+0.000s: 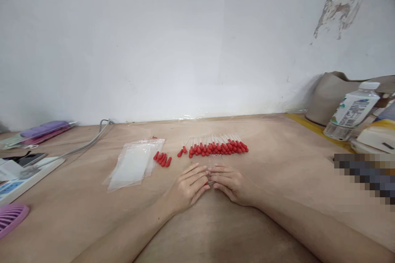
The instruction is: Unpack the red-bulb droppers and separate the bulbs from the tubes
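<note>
My left hand and my right hand meet fingertip to fingertip low over the table. Between them they pinch a small glass dropper, with a bit of red at its left end by my left fingers; most of it is hidden. Just beyond my fingertips lie several bare glass tubes. Behind those, droppers with red rubber bulbs form a row, their glass ends pointing toward the wall. Several loose red rubber bulbs rest to the left, beside a stack of clear zip bags.
A power strip with a grey cable, a phone and purple packets occupy the left side. At right stand a plastic bottle and a beige container. A white wall closes off the table's back.
</note>
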`<action>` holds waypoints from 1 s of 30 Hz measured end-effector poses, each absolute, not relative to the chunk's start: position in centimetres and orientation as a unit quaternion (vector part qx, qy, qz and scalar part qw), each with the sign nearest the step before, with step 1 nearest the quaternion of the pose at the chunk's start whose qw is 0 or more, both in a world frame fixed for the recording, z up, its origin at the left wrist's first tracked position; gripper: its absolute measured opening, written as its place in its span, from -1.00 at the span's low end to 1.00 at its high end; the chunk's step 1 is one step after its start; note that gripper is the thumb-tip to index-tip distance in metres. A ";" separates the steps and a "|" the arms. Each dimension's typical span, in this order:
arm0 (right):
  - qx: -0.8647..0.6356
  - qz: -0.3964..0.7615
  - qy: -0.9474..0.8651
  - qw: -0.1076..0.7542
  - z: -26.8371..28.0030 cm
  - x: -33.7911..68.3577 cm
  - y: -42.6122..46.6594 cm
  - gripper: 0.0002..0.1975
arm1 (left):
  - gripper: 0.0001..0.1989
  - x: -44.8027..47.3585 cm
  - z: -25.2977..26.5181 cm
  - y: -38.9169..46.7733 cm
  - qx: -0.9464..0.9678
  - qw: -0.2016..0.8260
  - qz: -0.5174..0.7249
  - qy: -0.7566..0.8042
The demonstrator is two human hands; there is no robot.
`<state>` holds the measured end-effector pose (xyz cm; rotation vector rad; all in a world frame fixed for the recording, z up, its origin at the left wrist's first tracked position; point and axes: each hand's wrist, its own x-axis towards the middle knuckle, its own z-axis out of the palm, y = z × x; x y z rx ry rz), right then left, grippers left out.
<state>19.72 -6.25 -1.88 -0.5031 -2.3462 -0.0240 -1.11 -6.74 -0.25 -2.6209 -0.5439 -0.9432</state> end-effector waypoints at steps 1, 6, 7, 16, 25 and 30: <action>-0.192 -0.012 -0.912 0.363 -1.9 19.7 -6.3 -0.77 | -0.84 -1.1 -0.1 -6.8 -0.916 0.145 -0.322 -0.191; -0.182 -0.042 -0.909 0.373 -1.8 19.8 -6.5 -0.86 | -0.86 -1.2 0.2 -7.1 -0.930 0.099 -0.294 -0.200; -0.180 -0.051 -0.909 0.374 -1.8 19.8 -6.5 -0.86 | -0.86 -1.2 0.2 -7.1 -0.932 0.089 -0.290 -0.201; -0.170 -0.117 -0.899 0.386 -1.5 20.2 -6.9 -0.82 | -0.84 -1.5 0.2 -7.1 -0.936 0.045 -0.281 -0.209; -0.162 -0.111 -0.903 0.382 -1.5 20.9 -7.3 -0.80 | -0.86 -1.5 0.1 -7.0 -0.934 0.052 -0.305 -0.180; -0.194 -0.074 -0.888 0.409 -1.3 22.4 -7.1 -0.78 | -0.85 -2.8 -0.3 -6.8 -0.922 0.072 -0.317 -0.212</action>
